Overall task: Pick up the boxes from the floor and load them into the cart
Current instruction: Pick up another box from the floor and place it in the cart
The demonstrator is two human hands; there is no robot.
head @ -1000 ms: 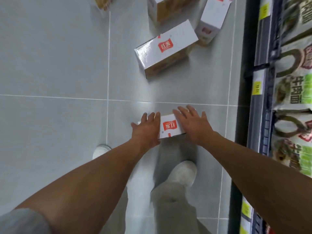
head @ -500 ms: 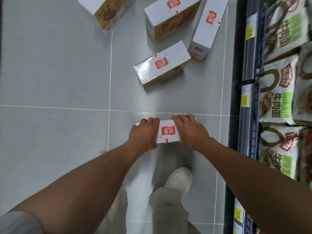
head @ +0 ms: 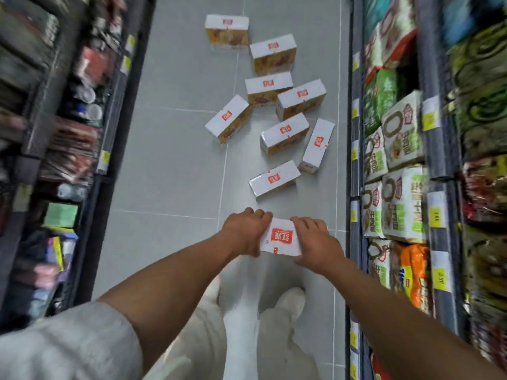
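Note:
I hold a white box [head: 280,238] with a red logo between both hands, lifted above the grey tiled floor in front of my legs. My left hand [head: 244,230] clamps its left end and my right hand [head: 315,244] clamps its right end. Several more white boxes with the same red logo lie scattered on the floor ahead; the nearest box [head: 274,179] is just beyond my hands, another box [head: 317,145] lies close to the right shelf. No cart shows in this view.
I stand in a narrow shop aisle. A shelf of noodle packets [head: 397,165] runs along the right, a dark shelf of goods [head: 68,138] along the left. My white shoes [head: 290,300] are on the floor below the held box.
Both hands have closed on the box and raised it off the floor. The view has risen and tilted forward, so both shelves and many more boxes now show.

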